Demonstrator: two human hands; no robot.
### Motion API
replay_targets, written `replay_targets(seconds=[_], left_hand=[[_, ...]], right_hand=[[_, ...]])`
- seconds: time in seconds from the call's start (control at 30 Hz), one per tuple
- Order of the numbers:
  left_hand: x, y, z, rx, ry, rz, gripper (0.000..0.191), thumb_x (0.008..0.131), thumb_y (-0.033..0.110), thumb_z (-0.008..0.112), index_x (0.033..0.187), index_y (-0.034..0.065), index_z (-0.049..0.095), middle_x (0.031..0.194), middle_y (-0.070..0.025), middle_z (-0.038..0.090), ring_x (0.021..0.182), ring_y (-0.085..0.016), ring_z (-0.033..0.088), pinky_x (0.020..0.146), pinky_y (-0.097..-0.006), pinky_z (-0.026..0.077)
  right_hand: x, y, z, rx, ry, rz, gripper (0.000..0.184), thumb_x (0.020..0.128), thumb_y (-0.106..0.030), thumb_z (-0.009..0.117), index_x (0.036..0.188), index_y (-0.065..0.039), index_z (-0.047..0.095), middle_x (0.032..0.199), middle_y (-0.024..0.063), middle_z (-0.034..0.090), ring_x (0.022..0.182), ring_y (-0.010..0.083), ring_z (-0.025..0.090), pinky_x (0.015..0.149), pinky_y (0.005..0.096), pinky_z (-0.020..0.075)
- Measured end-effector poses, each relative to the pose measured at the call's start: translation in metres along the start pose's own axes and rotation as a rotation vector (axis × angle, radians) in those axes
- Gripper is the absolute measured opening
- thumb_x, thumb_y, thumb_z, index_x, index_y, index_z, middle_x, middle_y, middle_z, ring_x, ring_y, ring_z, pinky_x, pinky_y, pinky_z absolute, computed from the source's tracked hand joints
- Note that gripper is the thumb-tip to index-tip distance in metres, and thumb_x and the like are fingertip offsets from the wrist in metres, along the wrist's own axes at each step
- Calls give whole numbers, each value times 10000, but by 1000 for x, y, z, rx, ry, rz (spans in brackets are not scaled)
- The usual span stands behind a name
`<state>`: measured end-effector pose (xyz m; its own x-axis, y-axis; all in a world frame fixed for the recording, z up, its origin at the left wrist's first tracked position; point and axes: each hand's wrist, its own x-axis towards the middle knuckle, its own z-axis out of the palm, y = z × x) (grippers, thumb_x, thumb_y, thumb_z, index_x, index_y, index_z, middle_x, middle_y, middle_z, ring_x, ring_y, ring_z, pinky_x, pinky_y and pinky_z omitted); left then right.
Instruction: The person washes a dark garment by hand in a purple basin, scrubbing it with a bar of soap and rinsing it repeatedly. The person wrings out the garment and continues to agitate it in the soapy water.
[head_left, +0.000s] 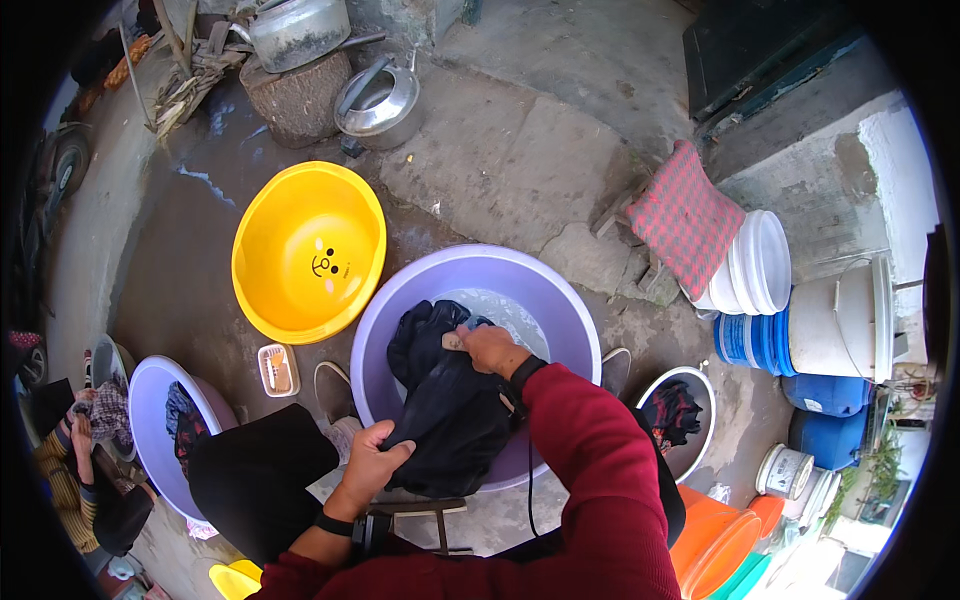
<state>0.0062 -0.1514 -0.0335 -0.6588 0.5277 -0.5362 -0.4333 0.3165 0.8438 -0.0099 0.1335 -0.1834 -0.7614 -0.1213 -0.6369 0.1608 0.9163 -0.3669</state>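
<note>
A large lilac plastic basin (570, 300) stands between my feet, with soapy water (517, 315) at its far side. Dark wet clothing (457, 420) is heaped in it and reaches up to the near rim. My left hand (375, 465) pinches the clothing's edge at the near left of the basin. Over the middle of the heap, my right hand (491, 351) grips a scrubbing brush with a wooden back (454, 341). The brush rests against the cloth; its bristles are hidden.
A yellow basin (307, 247) and a soap dish (278, 370) lie to the left. Farther left, a second lilac basin (154, 435) holds clothes, and another person's hands (81, 435) hold cloth. A white-rimmed tub (705, 450), a cushioned stool (686, 217) and buckets (840, 319) line the right.
</note>
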Motion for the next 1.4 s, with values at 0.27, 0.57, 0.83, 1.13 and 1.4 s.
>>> replay_targets(seconds=[0.27, 0.57, 0.83, 1.13, 1.4], left_hand=[[4, -7, -3, 9, 4, -12, 218, 797, 23, 673, 693, 31, 482, 662, 84, 412, 648, -17, 368, 531, -224, 323], [8, 1, 7, -90, 25, 53, 229, 800, 22, 669, 684, 19, 472, 644, 81, 399, 633, -22, 368, 523, -235, 325], [7, -12, 13, -97, -3, 132, 213, 815, 23, 657, 692, 30, 483, 658, 81, 400, 636, -18, 372, 527, -233, 324], [29, -50, 16, -439, 43, 46, 91, 834, 83, 677, 807, 30, 609, 707, 63, 527, 655, -32, 460, 568, -238, 395], [31, -68, 17, -381, 249, 61, 174, 859, 133, 657, 986, 17, 687, 832, 2, 672, 694, -95, 571, 627, -265, 451]], right_hand=[[16, 25, -2, -4, 102, 276, 325, 857, -106, 567, 1179, -68, 539, 1062, 190, 670, 1025, 370, 641, 840, 461, 524], [-62, -35, -5, -51, 14, -173, 480, 751, -75, 653, 1203, -84, 491, 1012, 224, 647, 962, 389, 635, 817, 473, 510], [-49, -3, -19, -158, -77, 276, 361, 820, -176, 654, 1149, -64, 558, 1081, 181, 670, 1047, 352, 640, 870, 442, 514], [-48, -129, -129, 456, 94, -243, 461, 725, -104, 746, 1148, -37, 575, 993, 235, 655, 977, 414, 620, 842, 416, 486], [104, -316, -70, -106, -89, -507, 336, 738, -153, 721, 1023, -3, 624, 982, 222, 667, 960, 388, 639, 822, 433, 509]])
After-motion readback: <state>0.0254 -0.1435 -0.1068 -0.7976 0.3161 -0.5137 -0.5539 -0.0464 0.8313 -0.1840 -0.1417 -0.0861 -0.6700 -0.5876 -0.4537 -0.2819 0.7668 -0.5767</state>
